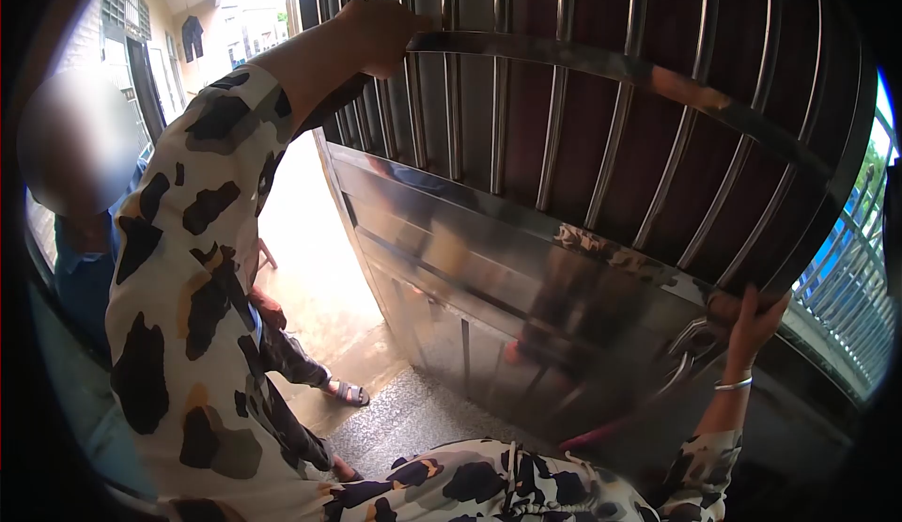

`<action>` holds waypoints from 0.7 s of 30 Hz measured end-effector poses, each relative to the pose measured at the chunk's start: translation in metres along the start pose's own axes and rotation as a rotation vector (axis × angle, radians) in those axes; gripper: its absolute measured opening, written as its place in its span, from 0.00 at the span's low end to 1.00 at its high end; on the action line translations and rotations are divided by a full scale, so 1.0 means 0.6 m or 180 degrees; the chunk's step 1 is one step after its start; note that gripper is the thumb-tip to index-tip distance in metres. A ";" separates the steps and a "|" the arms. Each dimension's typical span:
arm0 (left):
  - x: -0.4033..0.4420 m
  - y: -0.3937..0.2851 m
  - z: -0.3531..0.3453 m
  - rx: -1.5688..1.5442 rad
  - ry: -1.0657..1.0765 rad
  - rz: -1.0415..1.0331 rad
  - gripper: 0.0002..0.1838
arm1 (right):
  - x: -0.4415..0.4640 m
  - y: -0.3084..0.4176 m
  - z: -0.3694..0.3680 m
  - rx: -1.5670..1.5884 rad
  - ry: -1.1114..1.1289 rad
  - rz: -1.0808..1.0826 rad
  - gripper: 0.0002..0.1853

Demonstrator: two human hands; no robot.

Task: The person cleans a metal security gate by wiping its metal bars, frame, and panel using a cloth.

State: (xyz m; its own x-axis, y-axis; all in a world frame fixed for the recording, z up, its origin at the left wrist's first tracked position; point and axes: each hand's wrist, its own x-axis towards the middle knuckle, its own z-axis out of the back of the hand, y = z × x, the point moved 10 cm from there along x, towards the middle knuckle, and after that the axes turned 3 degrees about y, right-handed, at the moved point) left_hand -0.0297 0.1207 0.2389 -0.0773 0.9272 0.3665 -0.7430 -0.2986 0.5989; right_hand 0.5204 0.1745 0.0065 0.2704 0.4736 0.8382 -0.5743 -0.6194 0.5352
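The person wears a loose cream-white garment (178,334) printed with irregular black, grey and tan patches, its sleeves ending short of the wrists. Thin cream drawstring cords (512,473) show at the front. A narrow, shiny silver bangle (733,384) circles the right wrist.

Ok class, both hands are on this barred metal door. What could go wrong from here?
The barred metal door might swing or slip towards the sandalled foot of the person nearby, whose open sandal would offer little protection.

The fingers of the right hand could get pinched, being close to the door's edge.

The left hand is much higher than the right, so uneven force might twist the door.
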 end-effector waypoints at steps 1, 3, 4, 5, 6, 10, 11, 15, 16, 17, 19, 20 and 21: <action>-0.001 -0.001 0.004 -0.0051 -0.0162 -0.0223 0.39 | 0.001 0.003 0.001 0.0011 -0.0004 0.0016 0.35; 0.001 0.004 0.006 -0.0291 -0.0155 -0.0378 0.37 | 0.002 0.023 -0.001 0.0137 -0.0046 0.0016 0.35; 0.001 0.002 0.011 -0.0542 -0.0146 -0.0522 0.36 | 0.002 0.032 0.000 0.0264 -0.0080 0.0030 0.34; 0.004 0.001 0.015 -0.0531 -0.0153 -0.0521 0.36 | 0.002 0.032 0.002 0.0271 -0.0090 0.0029 0.34; 0.011 0.009 0.009 -0.1083 -0.0022 -0.0346 0.33 | 0.002 0.027 -0.001 0.0352 -0.0020 -0.0085 0.33; -0.005 0.027 -0.006 -0.3325 -0.0111 -0.0138 0.29 | 0.002 0.022 0.001 0.0128 -0.0110 -0.0117 0.34; -0.017 0.025 -0.016 -0.3309 -0.0123 -0.0154 0.29 | 0.002 0.024 0.002 0.0132 -0.0133 -0.0126 0.34; -0.064 -0.021 -0.047 -0.3531 0.0296 -0.0647 0.26 | -0.001 0.033 0.002 0.0194 -0.0100 0.0000 0.34; -0.069 -0.020 -0.040 -0.3525 0.0166 -0.0738 0.24 | 0.000 0.032 0.001 0.0135 -0.0136 0.0003 0.34; -0.069 -0.017 -0.036 -0.3535 0.0164 -0.0720 0.24 | 0.001 0.031 0.000 0.0140 -0.0122 0.0016 0.34; -0.062 0.039 0.009 -0.3414 -0.0820 -0.0085 0.22 | 0.001 0.011 -0.002 0.0106 -0.0020 -0.0336 0.32; -0.051 0.044 0.017 -0.3431 -0.0824 -0.0067 0.22 | 0.002 0.013 -0.004 0.0103 -0.0007 -0.0316 0.32; -0.046 0.064 0.052 -0.2983 -0.1447 -0.0021 0.21 | 0.003 0.020 -0.003 0.0142 -0.0052 -0.0194 0.32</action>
State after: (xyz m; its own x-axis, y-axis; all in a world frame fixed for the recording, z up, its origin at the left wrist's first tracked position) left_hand -0.0355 0.0766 0.2738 0.0421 0.6975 0.7154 -0.9760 0.1818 -0.1199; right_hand 0.5124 0.1689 0.0145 0.3166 0.5013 0.8053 -0.5216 -0.6171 0.5892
